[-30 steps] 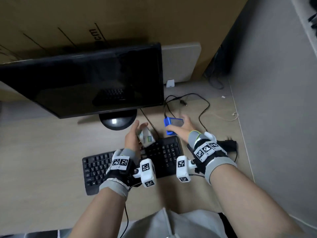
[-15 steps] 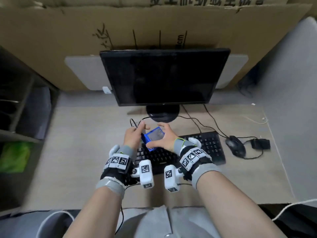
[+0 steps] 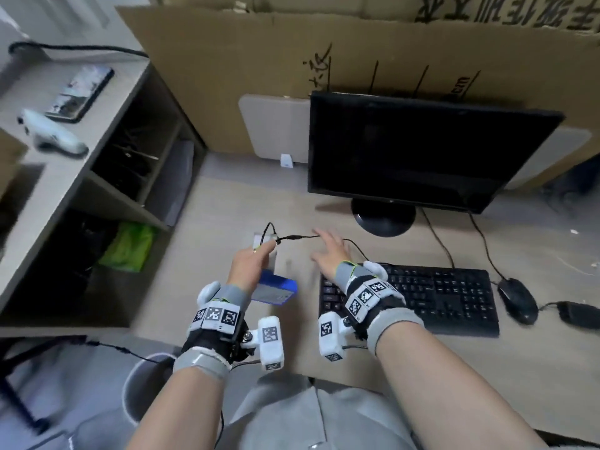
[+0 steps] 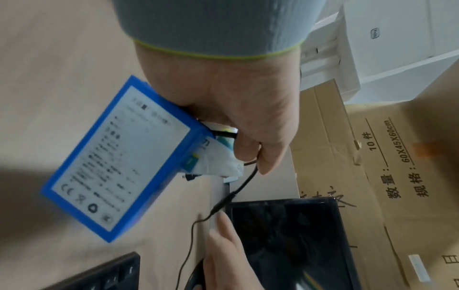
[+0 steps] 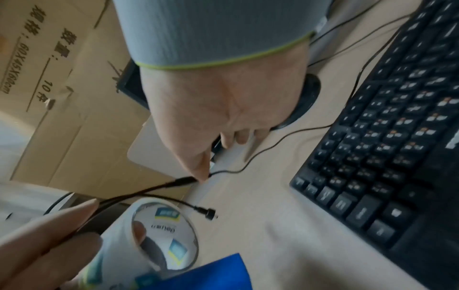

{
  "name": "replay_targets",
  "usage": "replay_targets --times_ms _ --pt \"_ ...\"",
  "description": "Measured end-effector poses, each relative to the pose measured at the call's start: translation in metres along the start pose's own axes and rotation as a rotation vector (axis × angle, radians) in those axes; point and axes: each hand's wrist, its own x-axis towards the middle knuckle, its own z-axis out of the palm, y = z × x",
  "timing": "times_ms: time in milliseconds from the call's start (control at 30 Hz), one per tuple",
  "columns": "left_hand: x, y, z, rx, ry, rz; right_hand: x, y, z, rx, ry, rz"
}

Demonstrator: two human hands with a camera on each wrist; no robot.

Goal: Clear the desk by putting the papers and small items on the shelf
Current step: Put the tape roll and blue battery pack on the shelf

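My left hand (image 3: 256, 254) grips a blue battery pack (image 3: 276, 291) together with a white tape roll (image 3: 263, 243), above the desk left of the keyboard. In the left wrist view the left hand (image 4: 248, 149) curls round the blue pack (image 4: 116, 160) and the roll (image 4: 216, 159); a thin black cable (image 4: 248, 176) runs out from under the fingers. My right hand (image 3: 326, 251) hovers to the right with fingers spread, holding nothing. In the right wrist view the right hand (image 5: 223, 153) touches the cable (image 5: 183, 181) with one fingertip. The shelf unit (image 3: 97, 180) stands at the left.
A black monitor (image 3: 422, 151), keyboard (image 3: 431, 300) and mouse (image 3: 516, 300) occupy the desk's right side. A phone (image 3: 78, 92) and a white device (image 3: 55, 134) lie on the shelf's top; a green item (image 3: 126, 248) sits in a lower compartment. Cardboard stands behind the desk.
The view has swung left toward the shelf. The right hand has let go of the blue pack; the left hand alone now carries it and the tape roll leftward.
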Motion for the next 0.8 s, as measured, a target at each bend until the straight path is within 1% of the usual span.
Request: replay_targets --times_ms 33,100,133,200,233,267,333,367,433,500,567,667,800 --pt "-0.001 -0.001 -0.007 -0.004 0.027 -0.002 0.003 -0.005 0.009 -0.032 -0.058 -0.088" --pt "-0.004 0.001 -0.012 -0.016 0.034 -0.004 0.005 -0.009 0.019 -0.026 -0.129 -0.163" --pt "-0.005 0.001 -0.017 -0.028 0.049 -0.010 0.008 -0.010 0.025 -0.011 -0.127 -0.174" --pt "-0.002 0.000 -0.021 -0.053 0.054 -0.022 0.009 -0.011 0.026 0.037 -0.023 -0.195" --pt "-0.002 0.000 -0.021 -0.073 0.056 -0.021 0.012 -0.013 0.025 0.049 0.022 -0.220" --pt "-0.001 0.000 -0.020 -0.087 0.055 -0.019 0.013 -0.017 0.021 0.036 0.032 -0.271" --pt "0.001 0.000 -0.017 -0.095 0.049 -0.022 0.018 -0.024 0.017 -0.045 -0.031 -0.350" --pt "0.003 0.000 -0.016 -0.112 0.048 -0.018 0.021 -0.027 0.015 -0.067 -0.077 -0.361" --pt "0.006 0.002 -0.019 -0.157 0.071 -0.019 0.023 -0.034 0.016 -0.023 -0.156 -0.340" --pt "0.011 0.002 -0.022 -0.146 0.120 -0.050 0.018 -0.040 0.015 0.041 -0.185 -0.297" --pt "0.019 0.000 -0.025 -0.101 0.166 -0.067 0.014 -0.044 0.015 0.013 -0.150 -0.267" --pt "0.027 0.001 -0.026 -0.059 0.175 -0.061 0.014 -0.050 0.010 -0.098 -0.076 -0.234" --pt "0.047 0.004 -0.042 -0.043 0.170 -0.085 0.017 -0.066 0.010 -0.102 -0.066 -0.199"
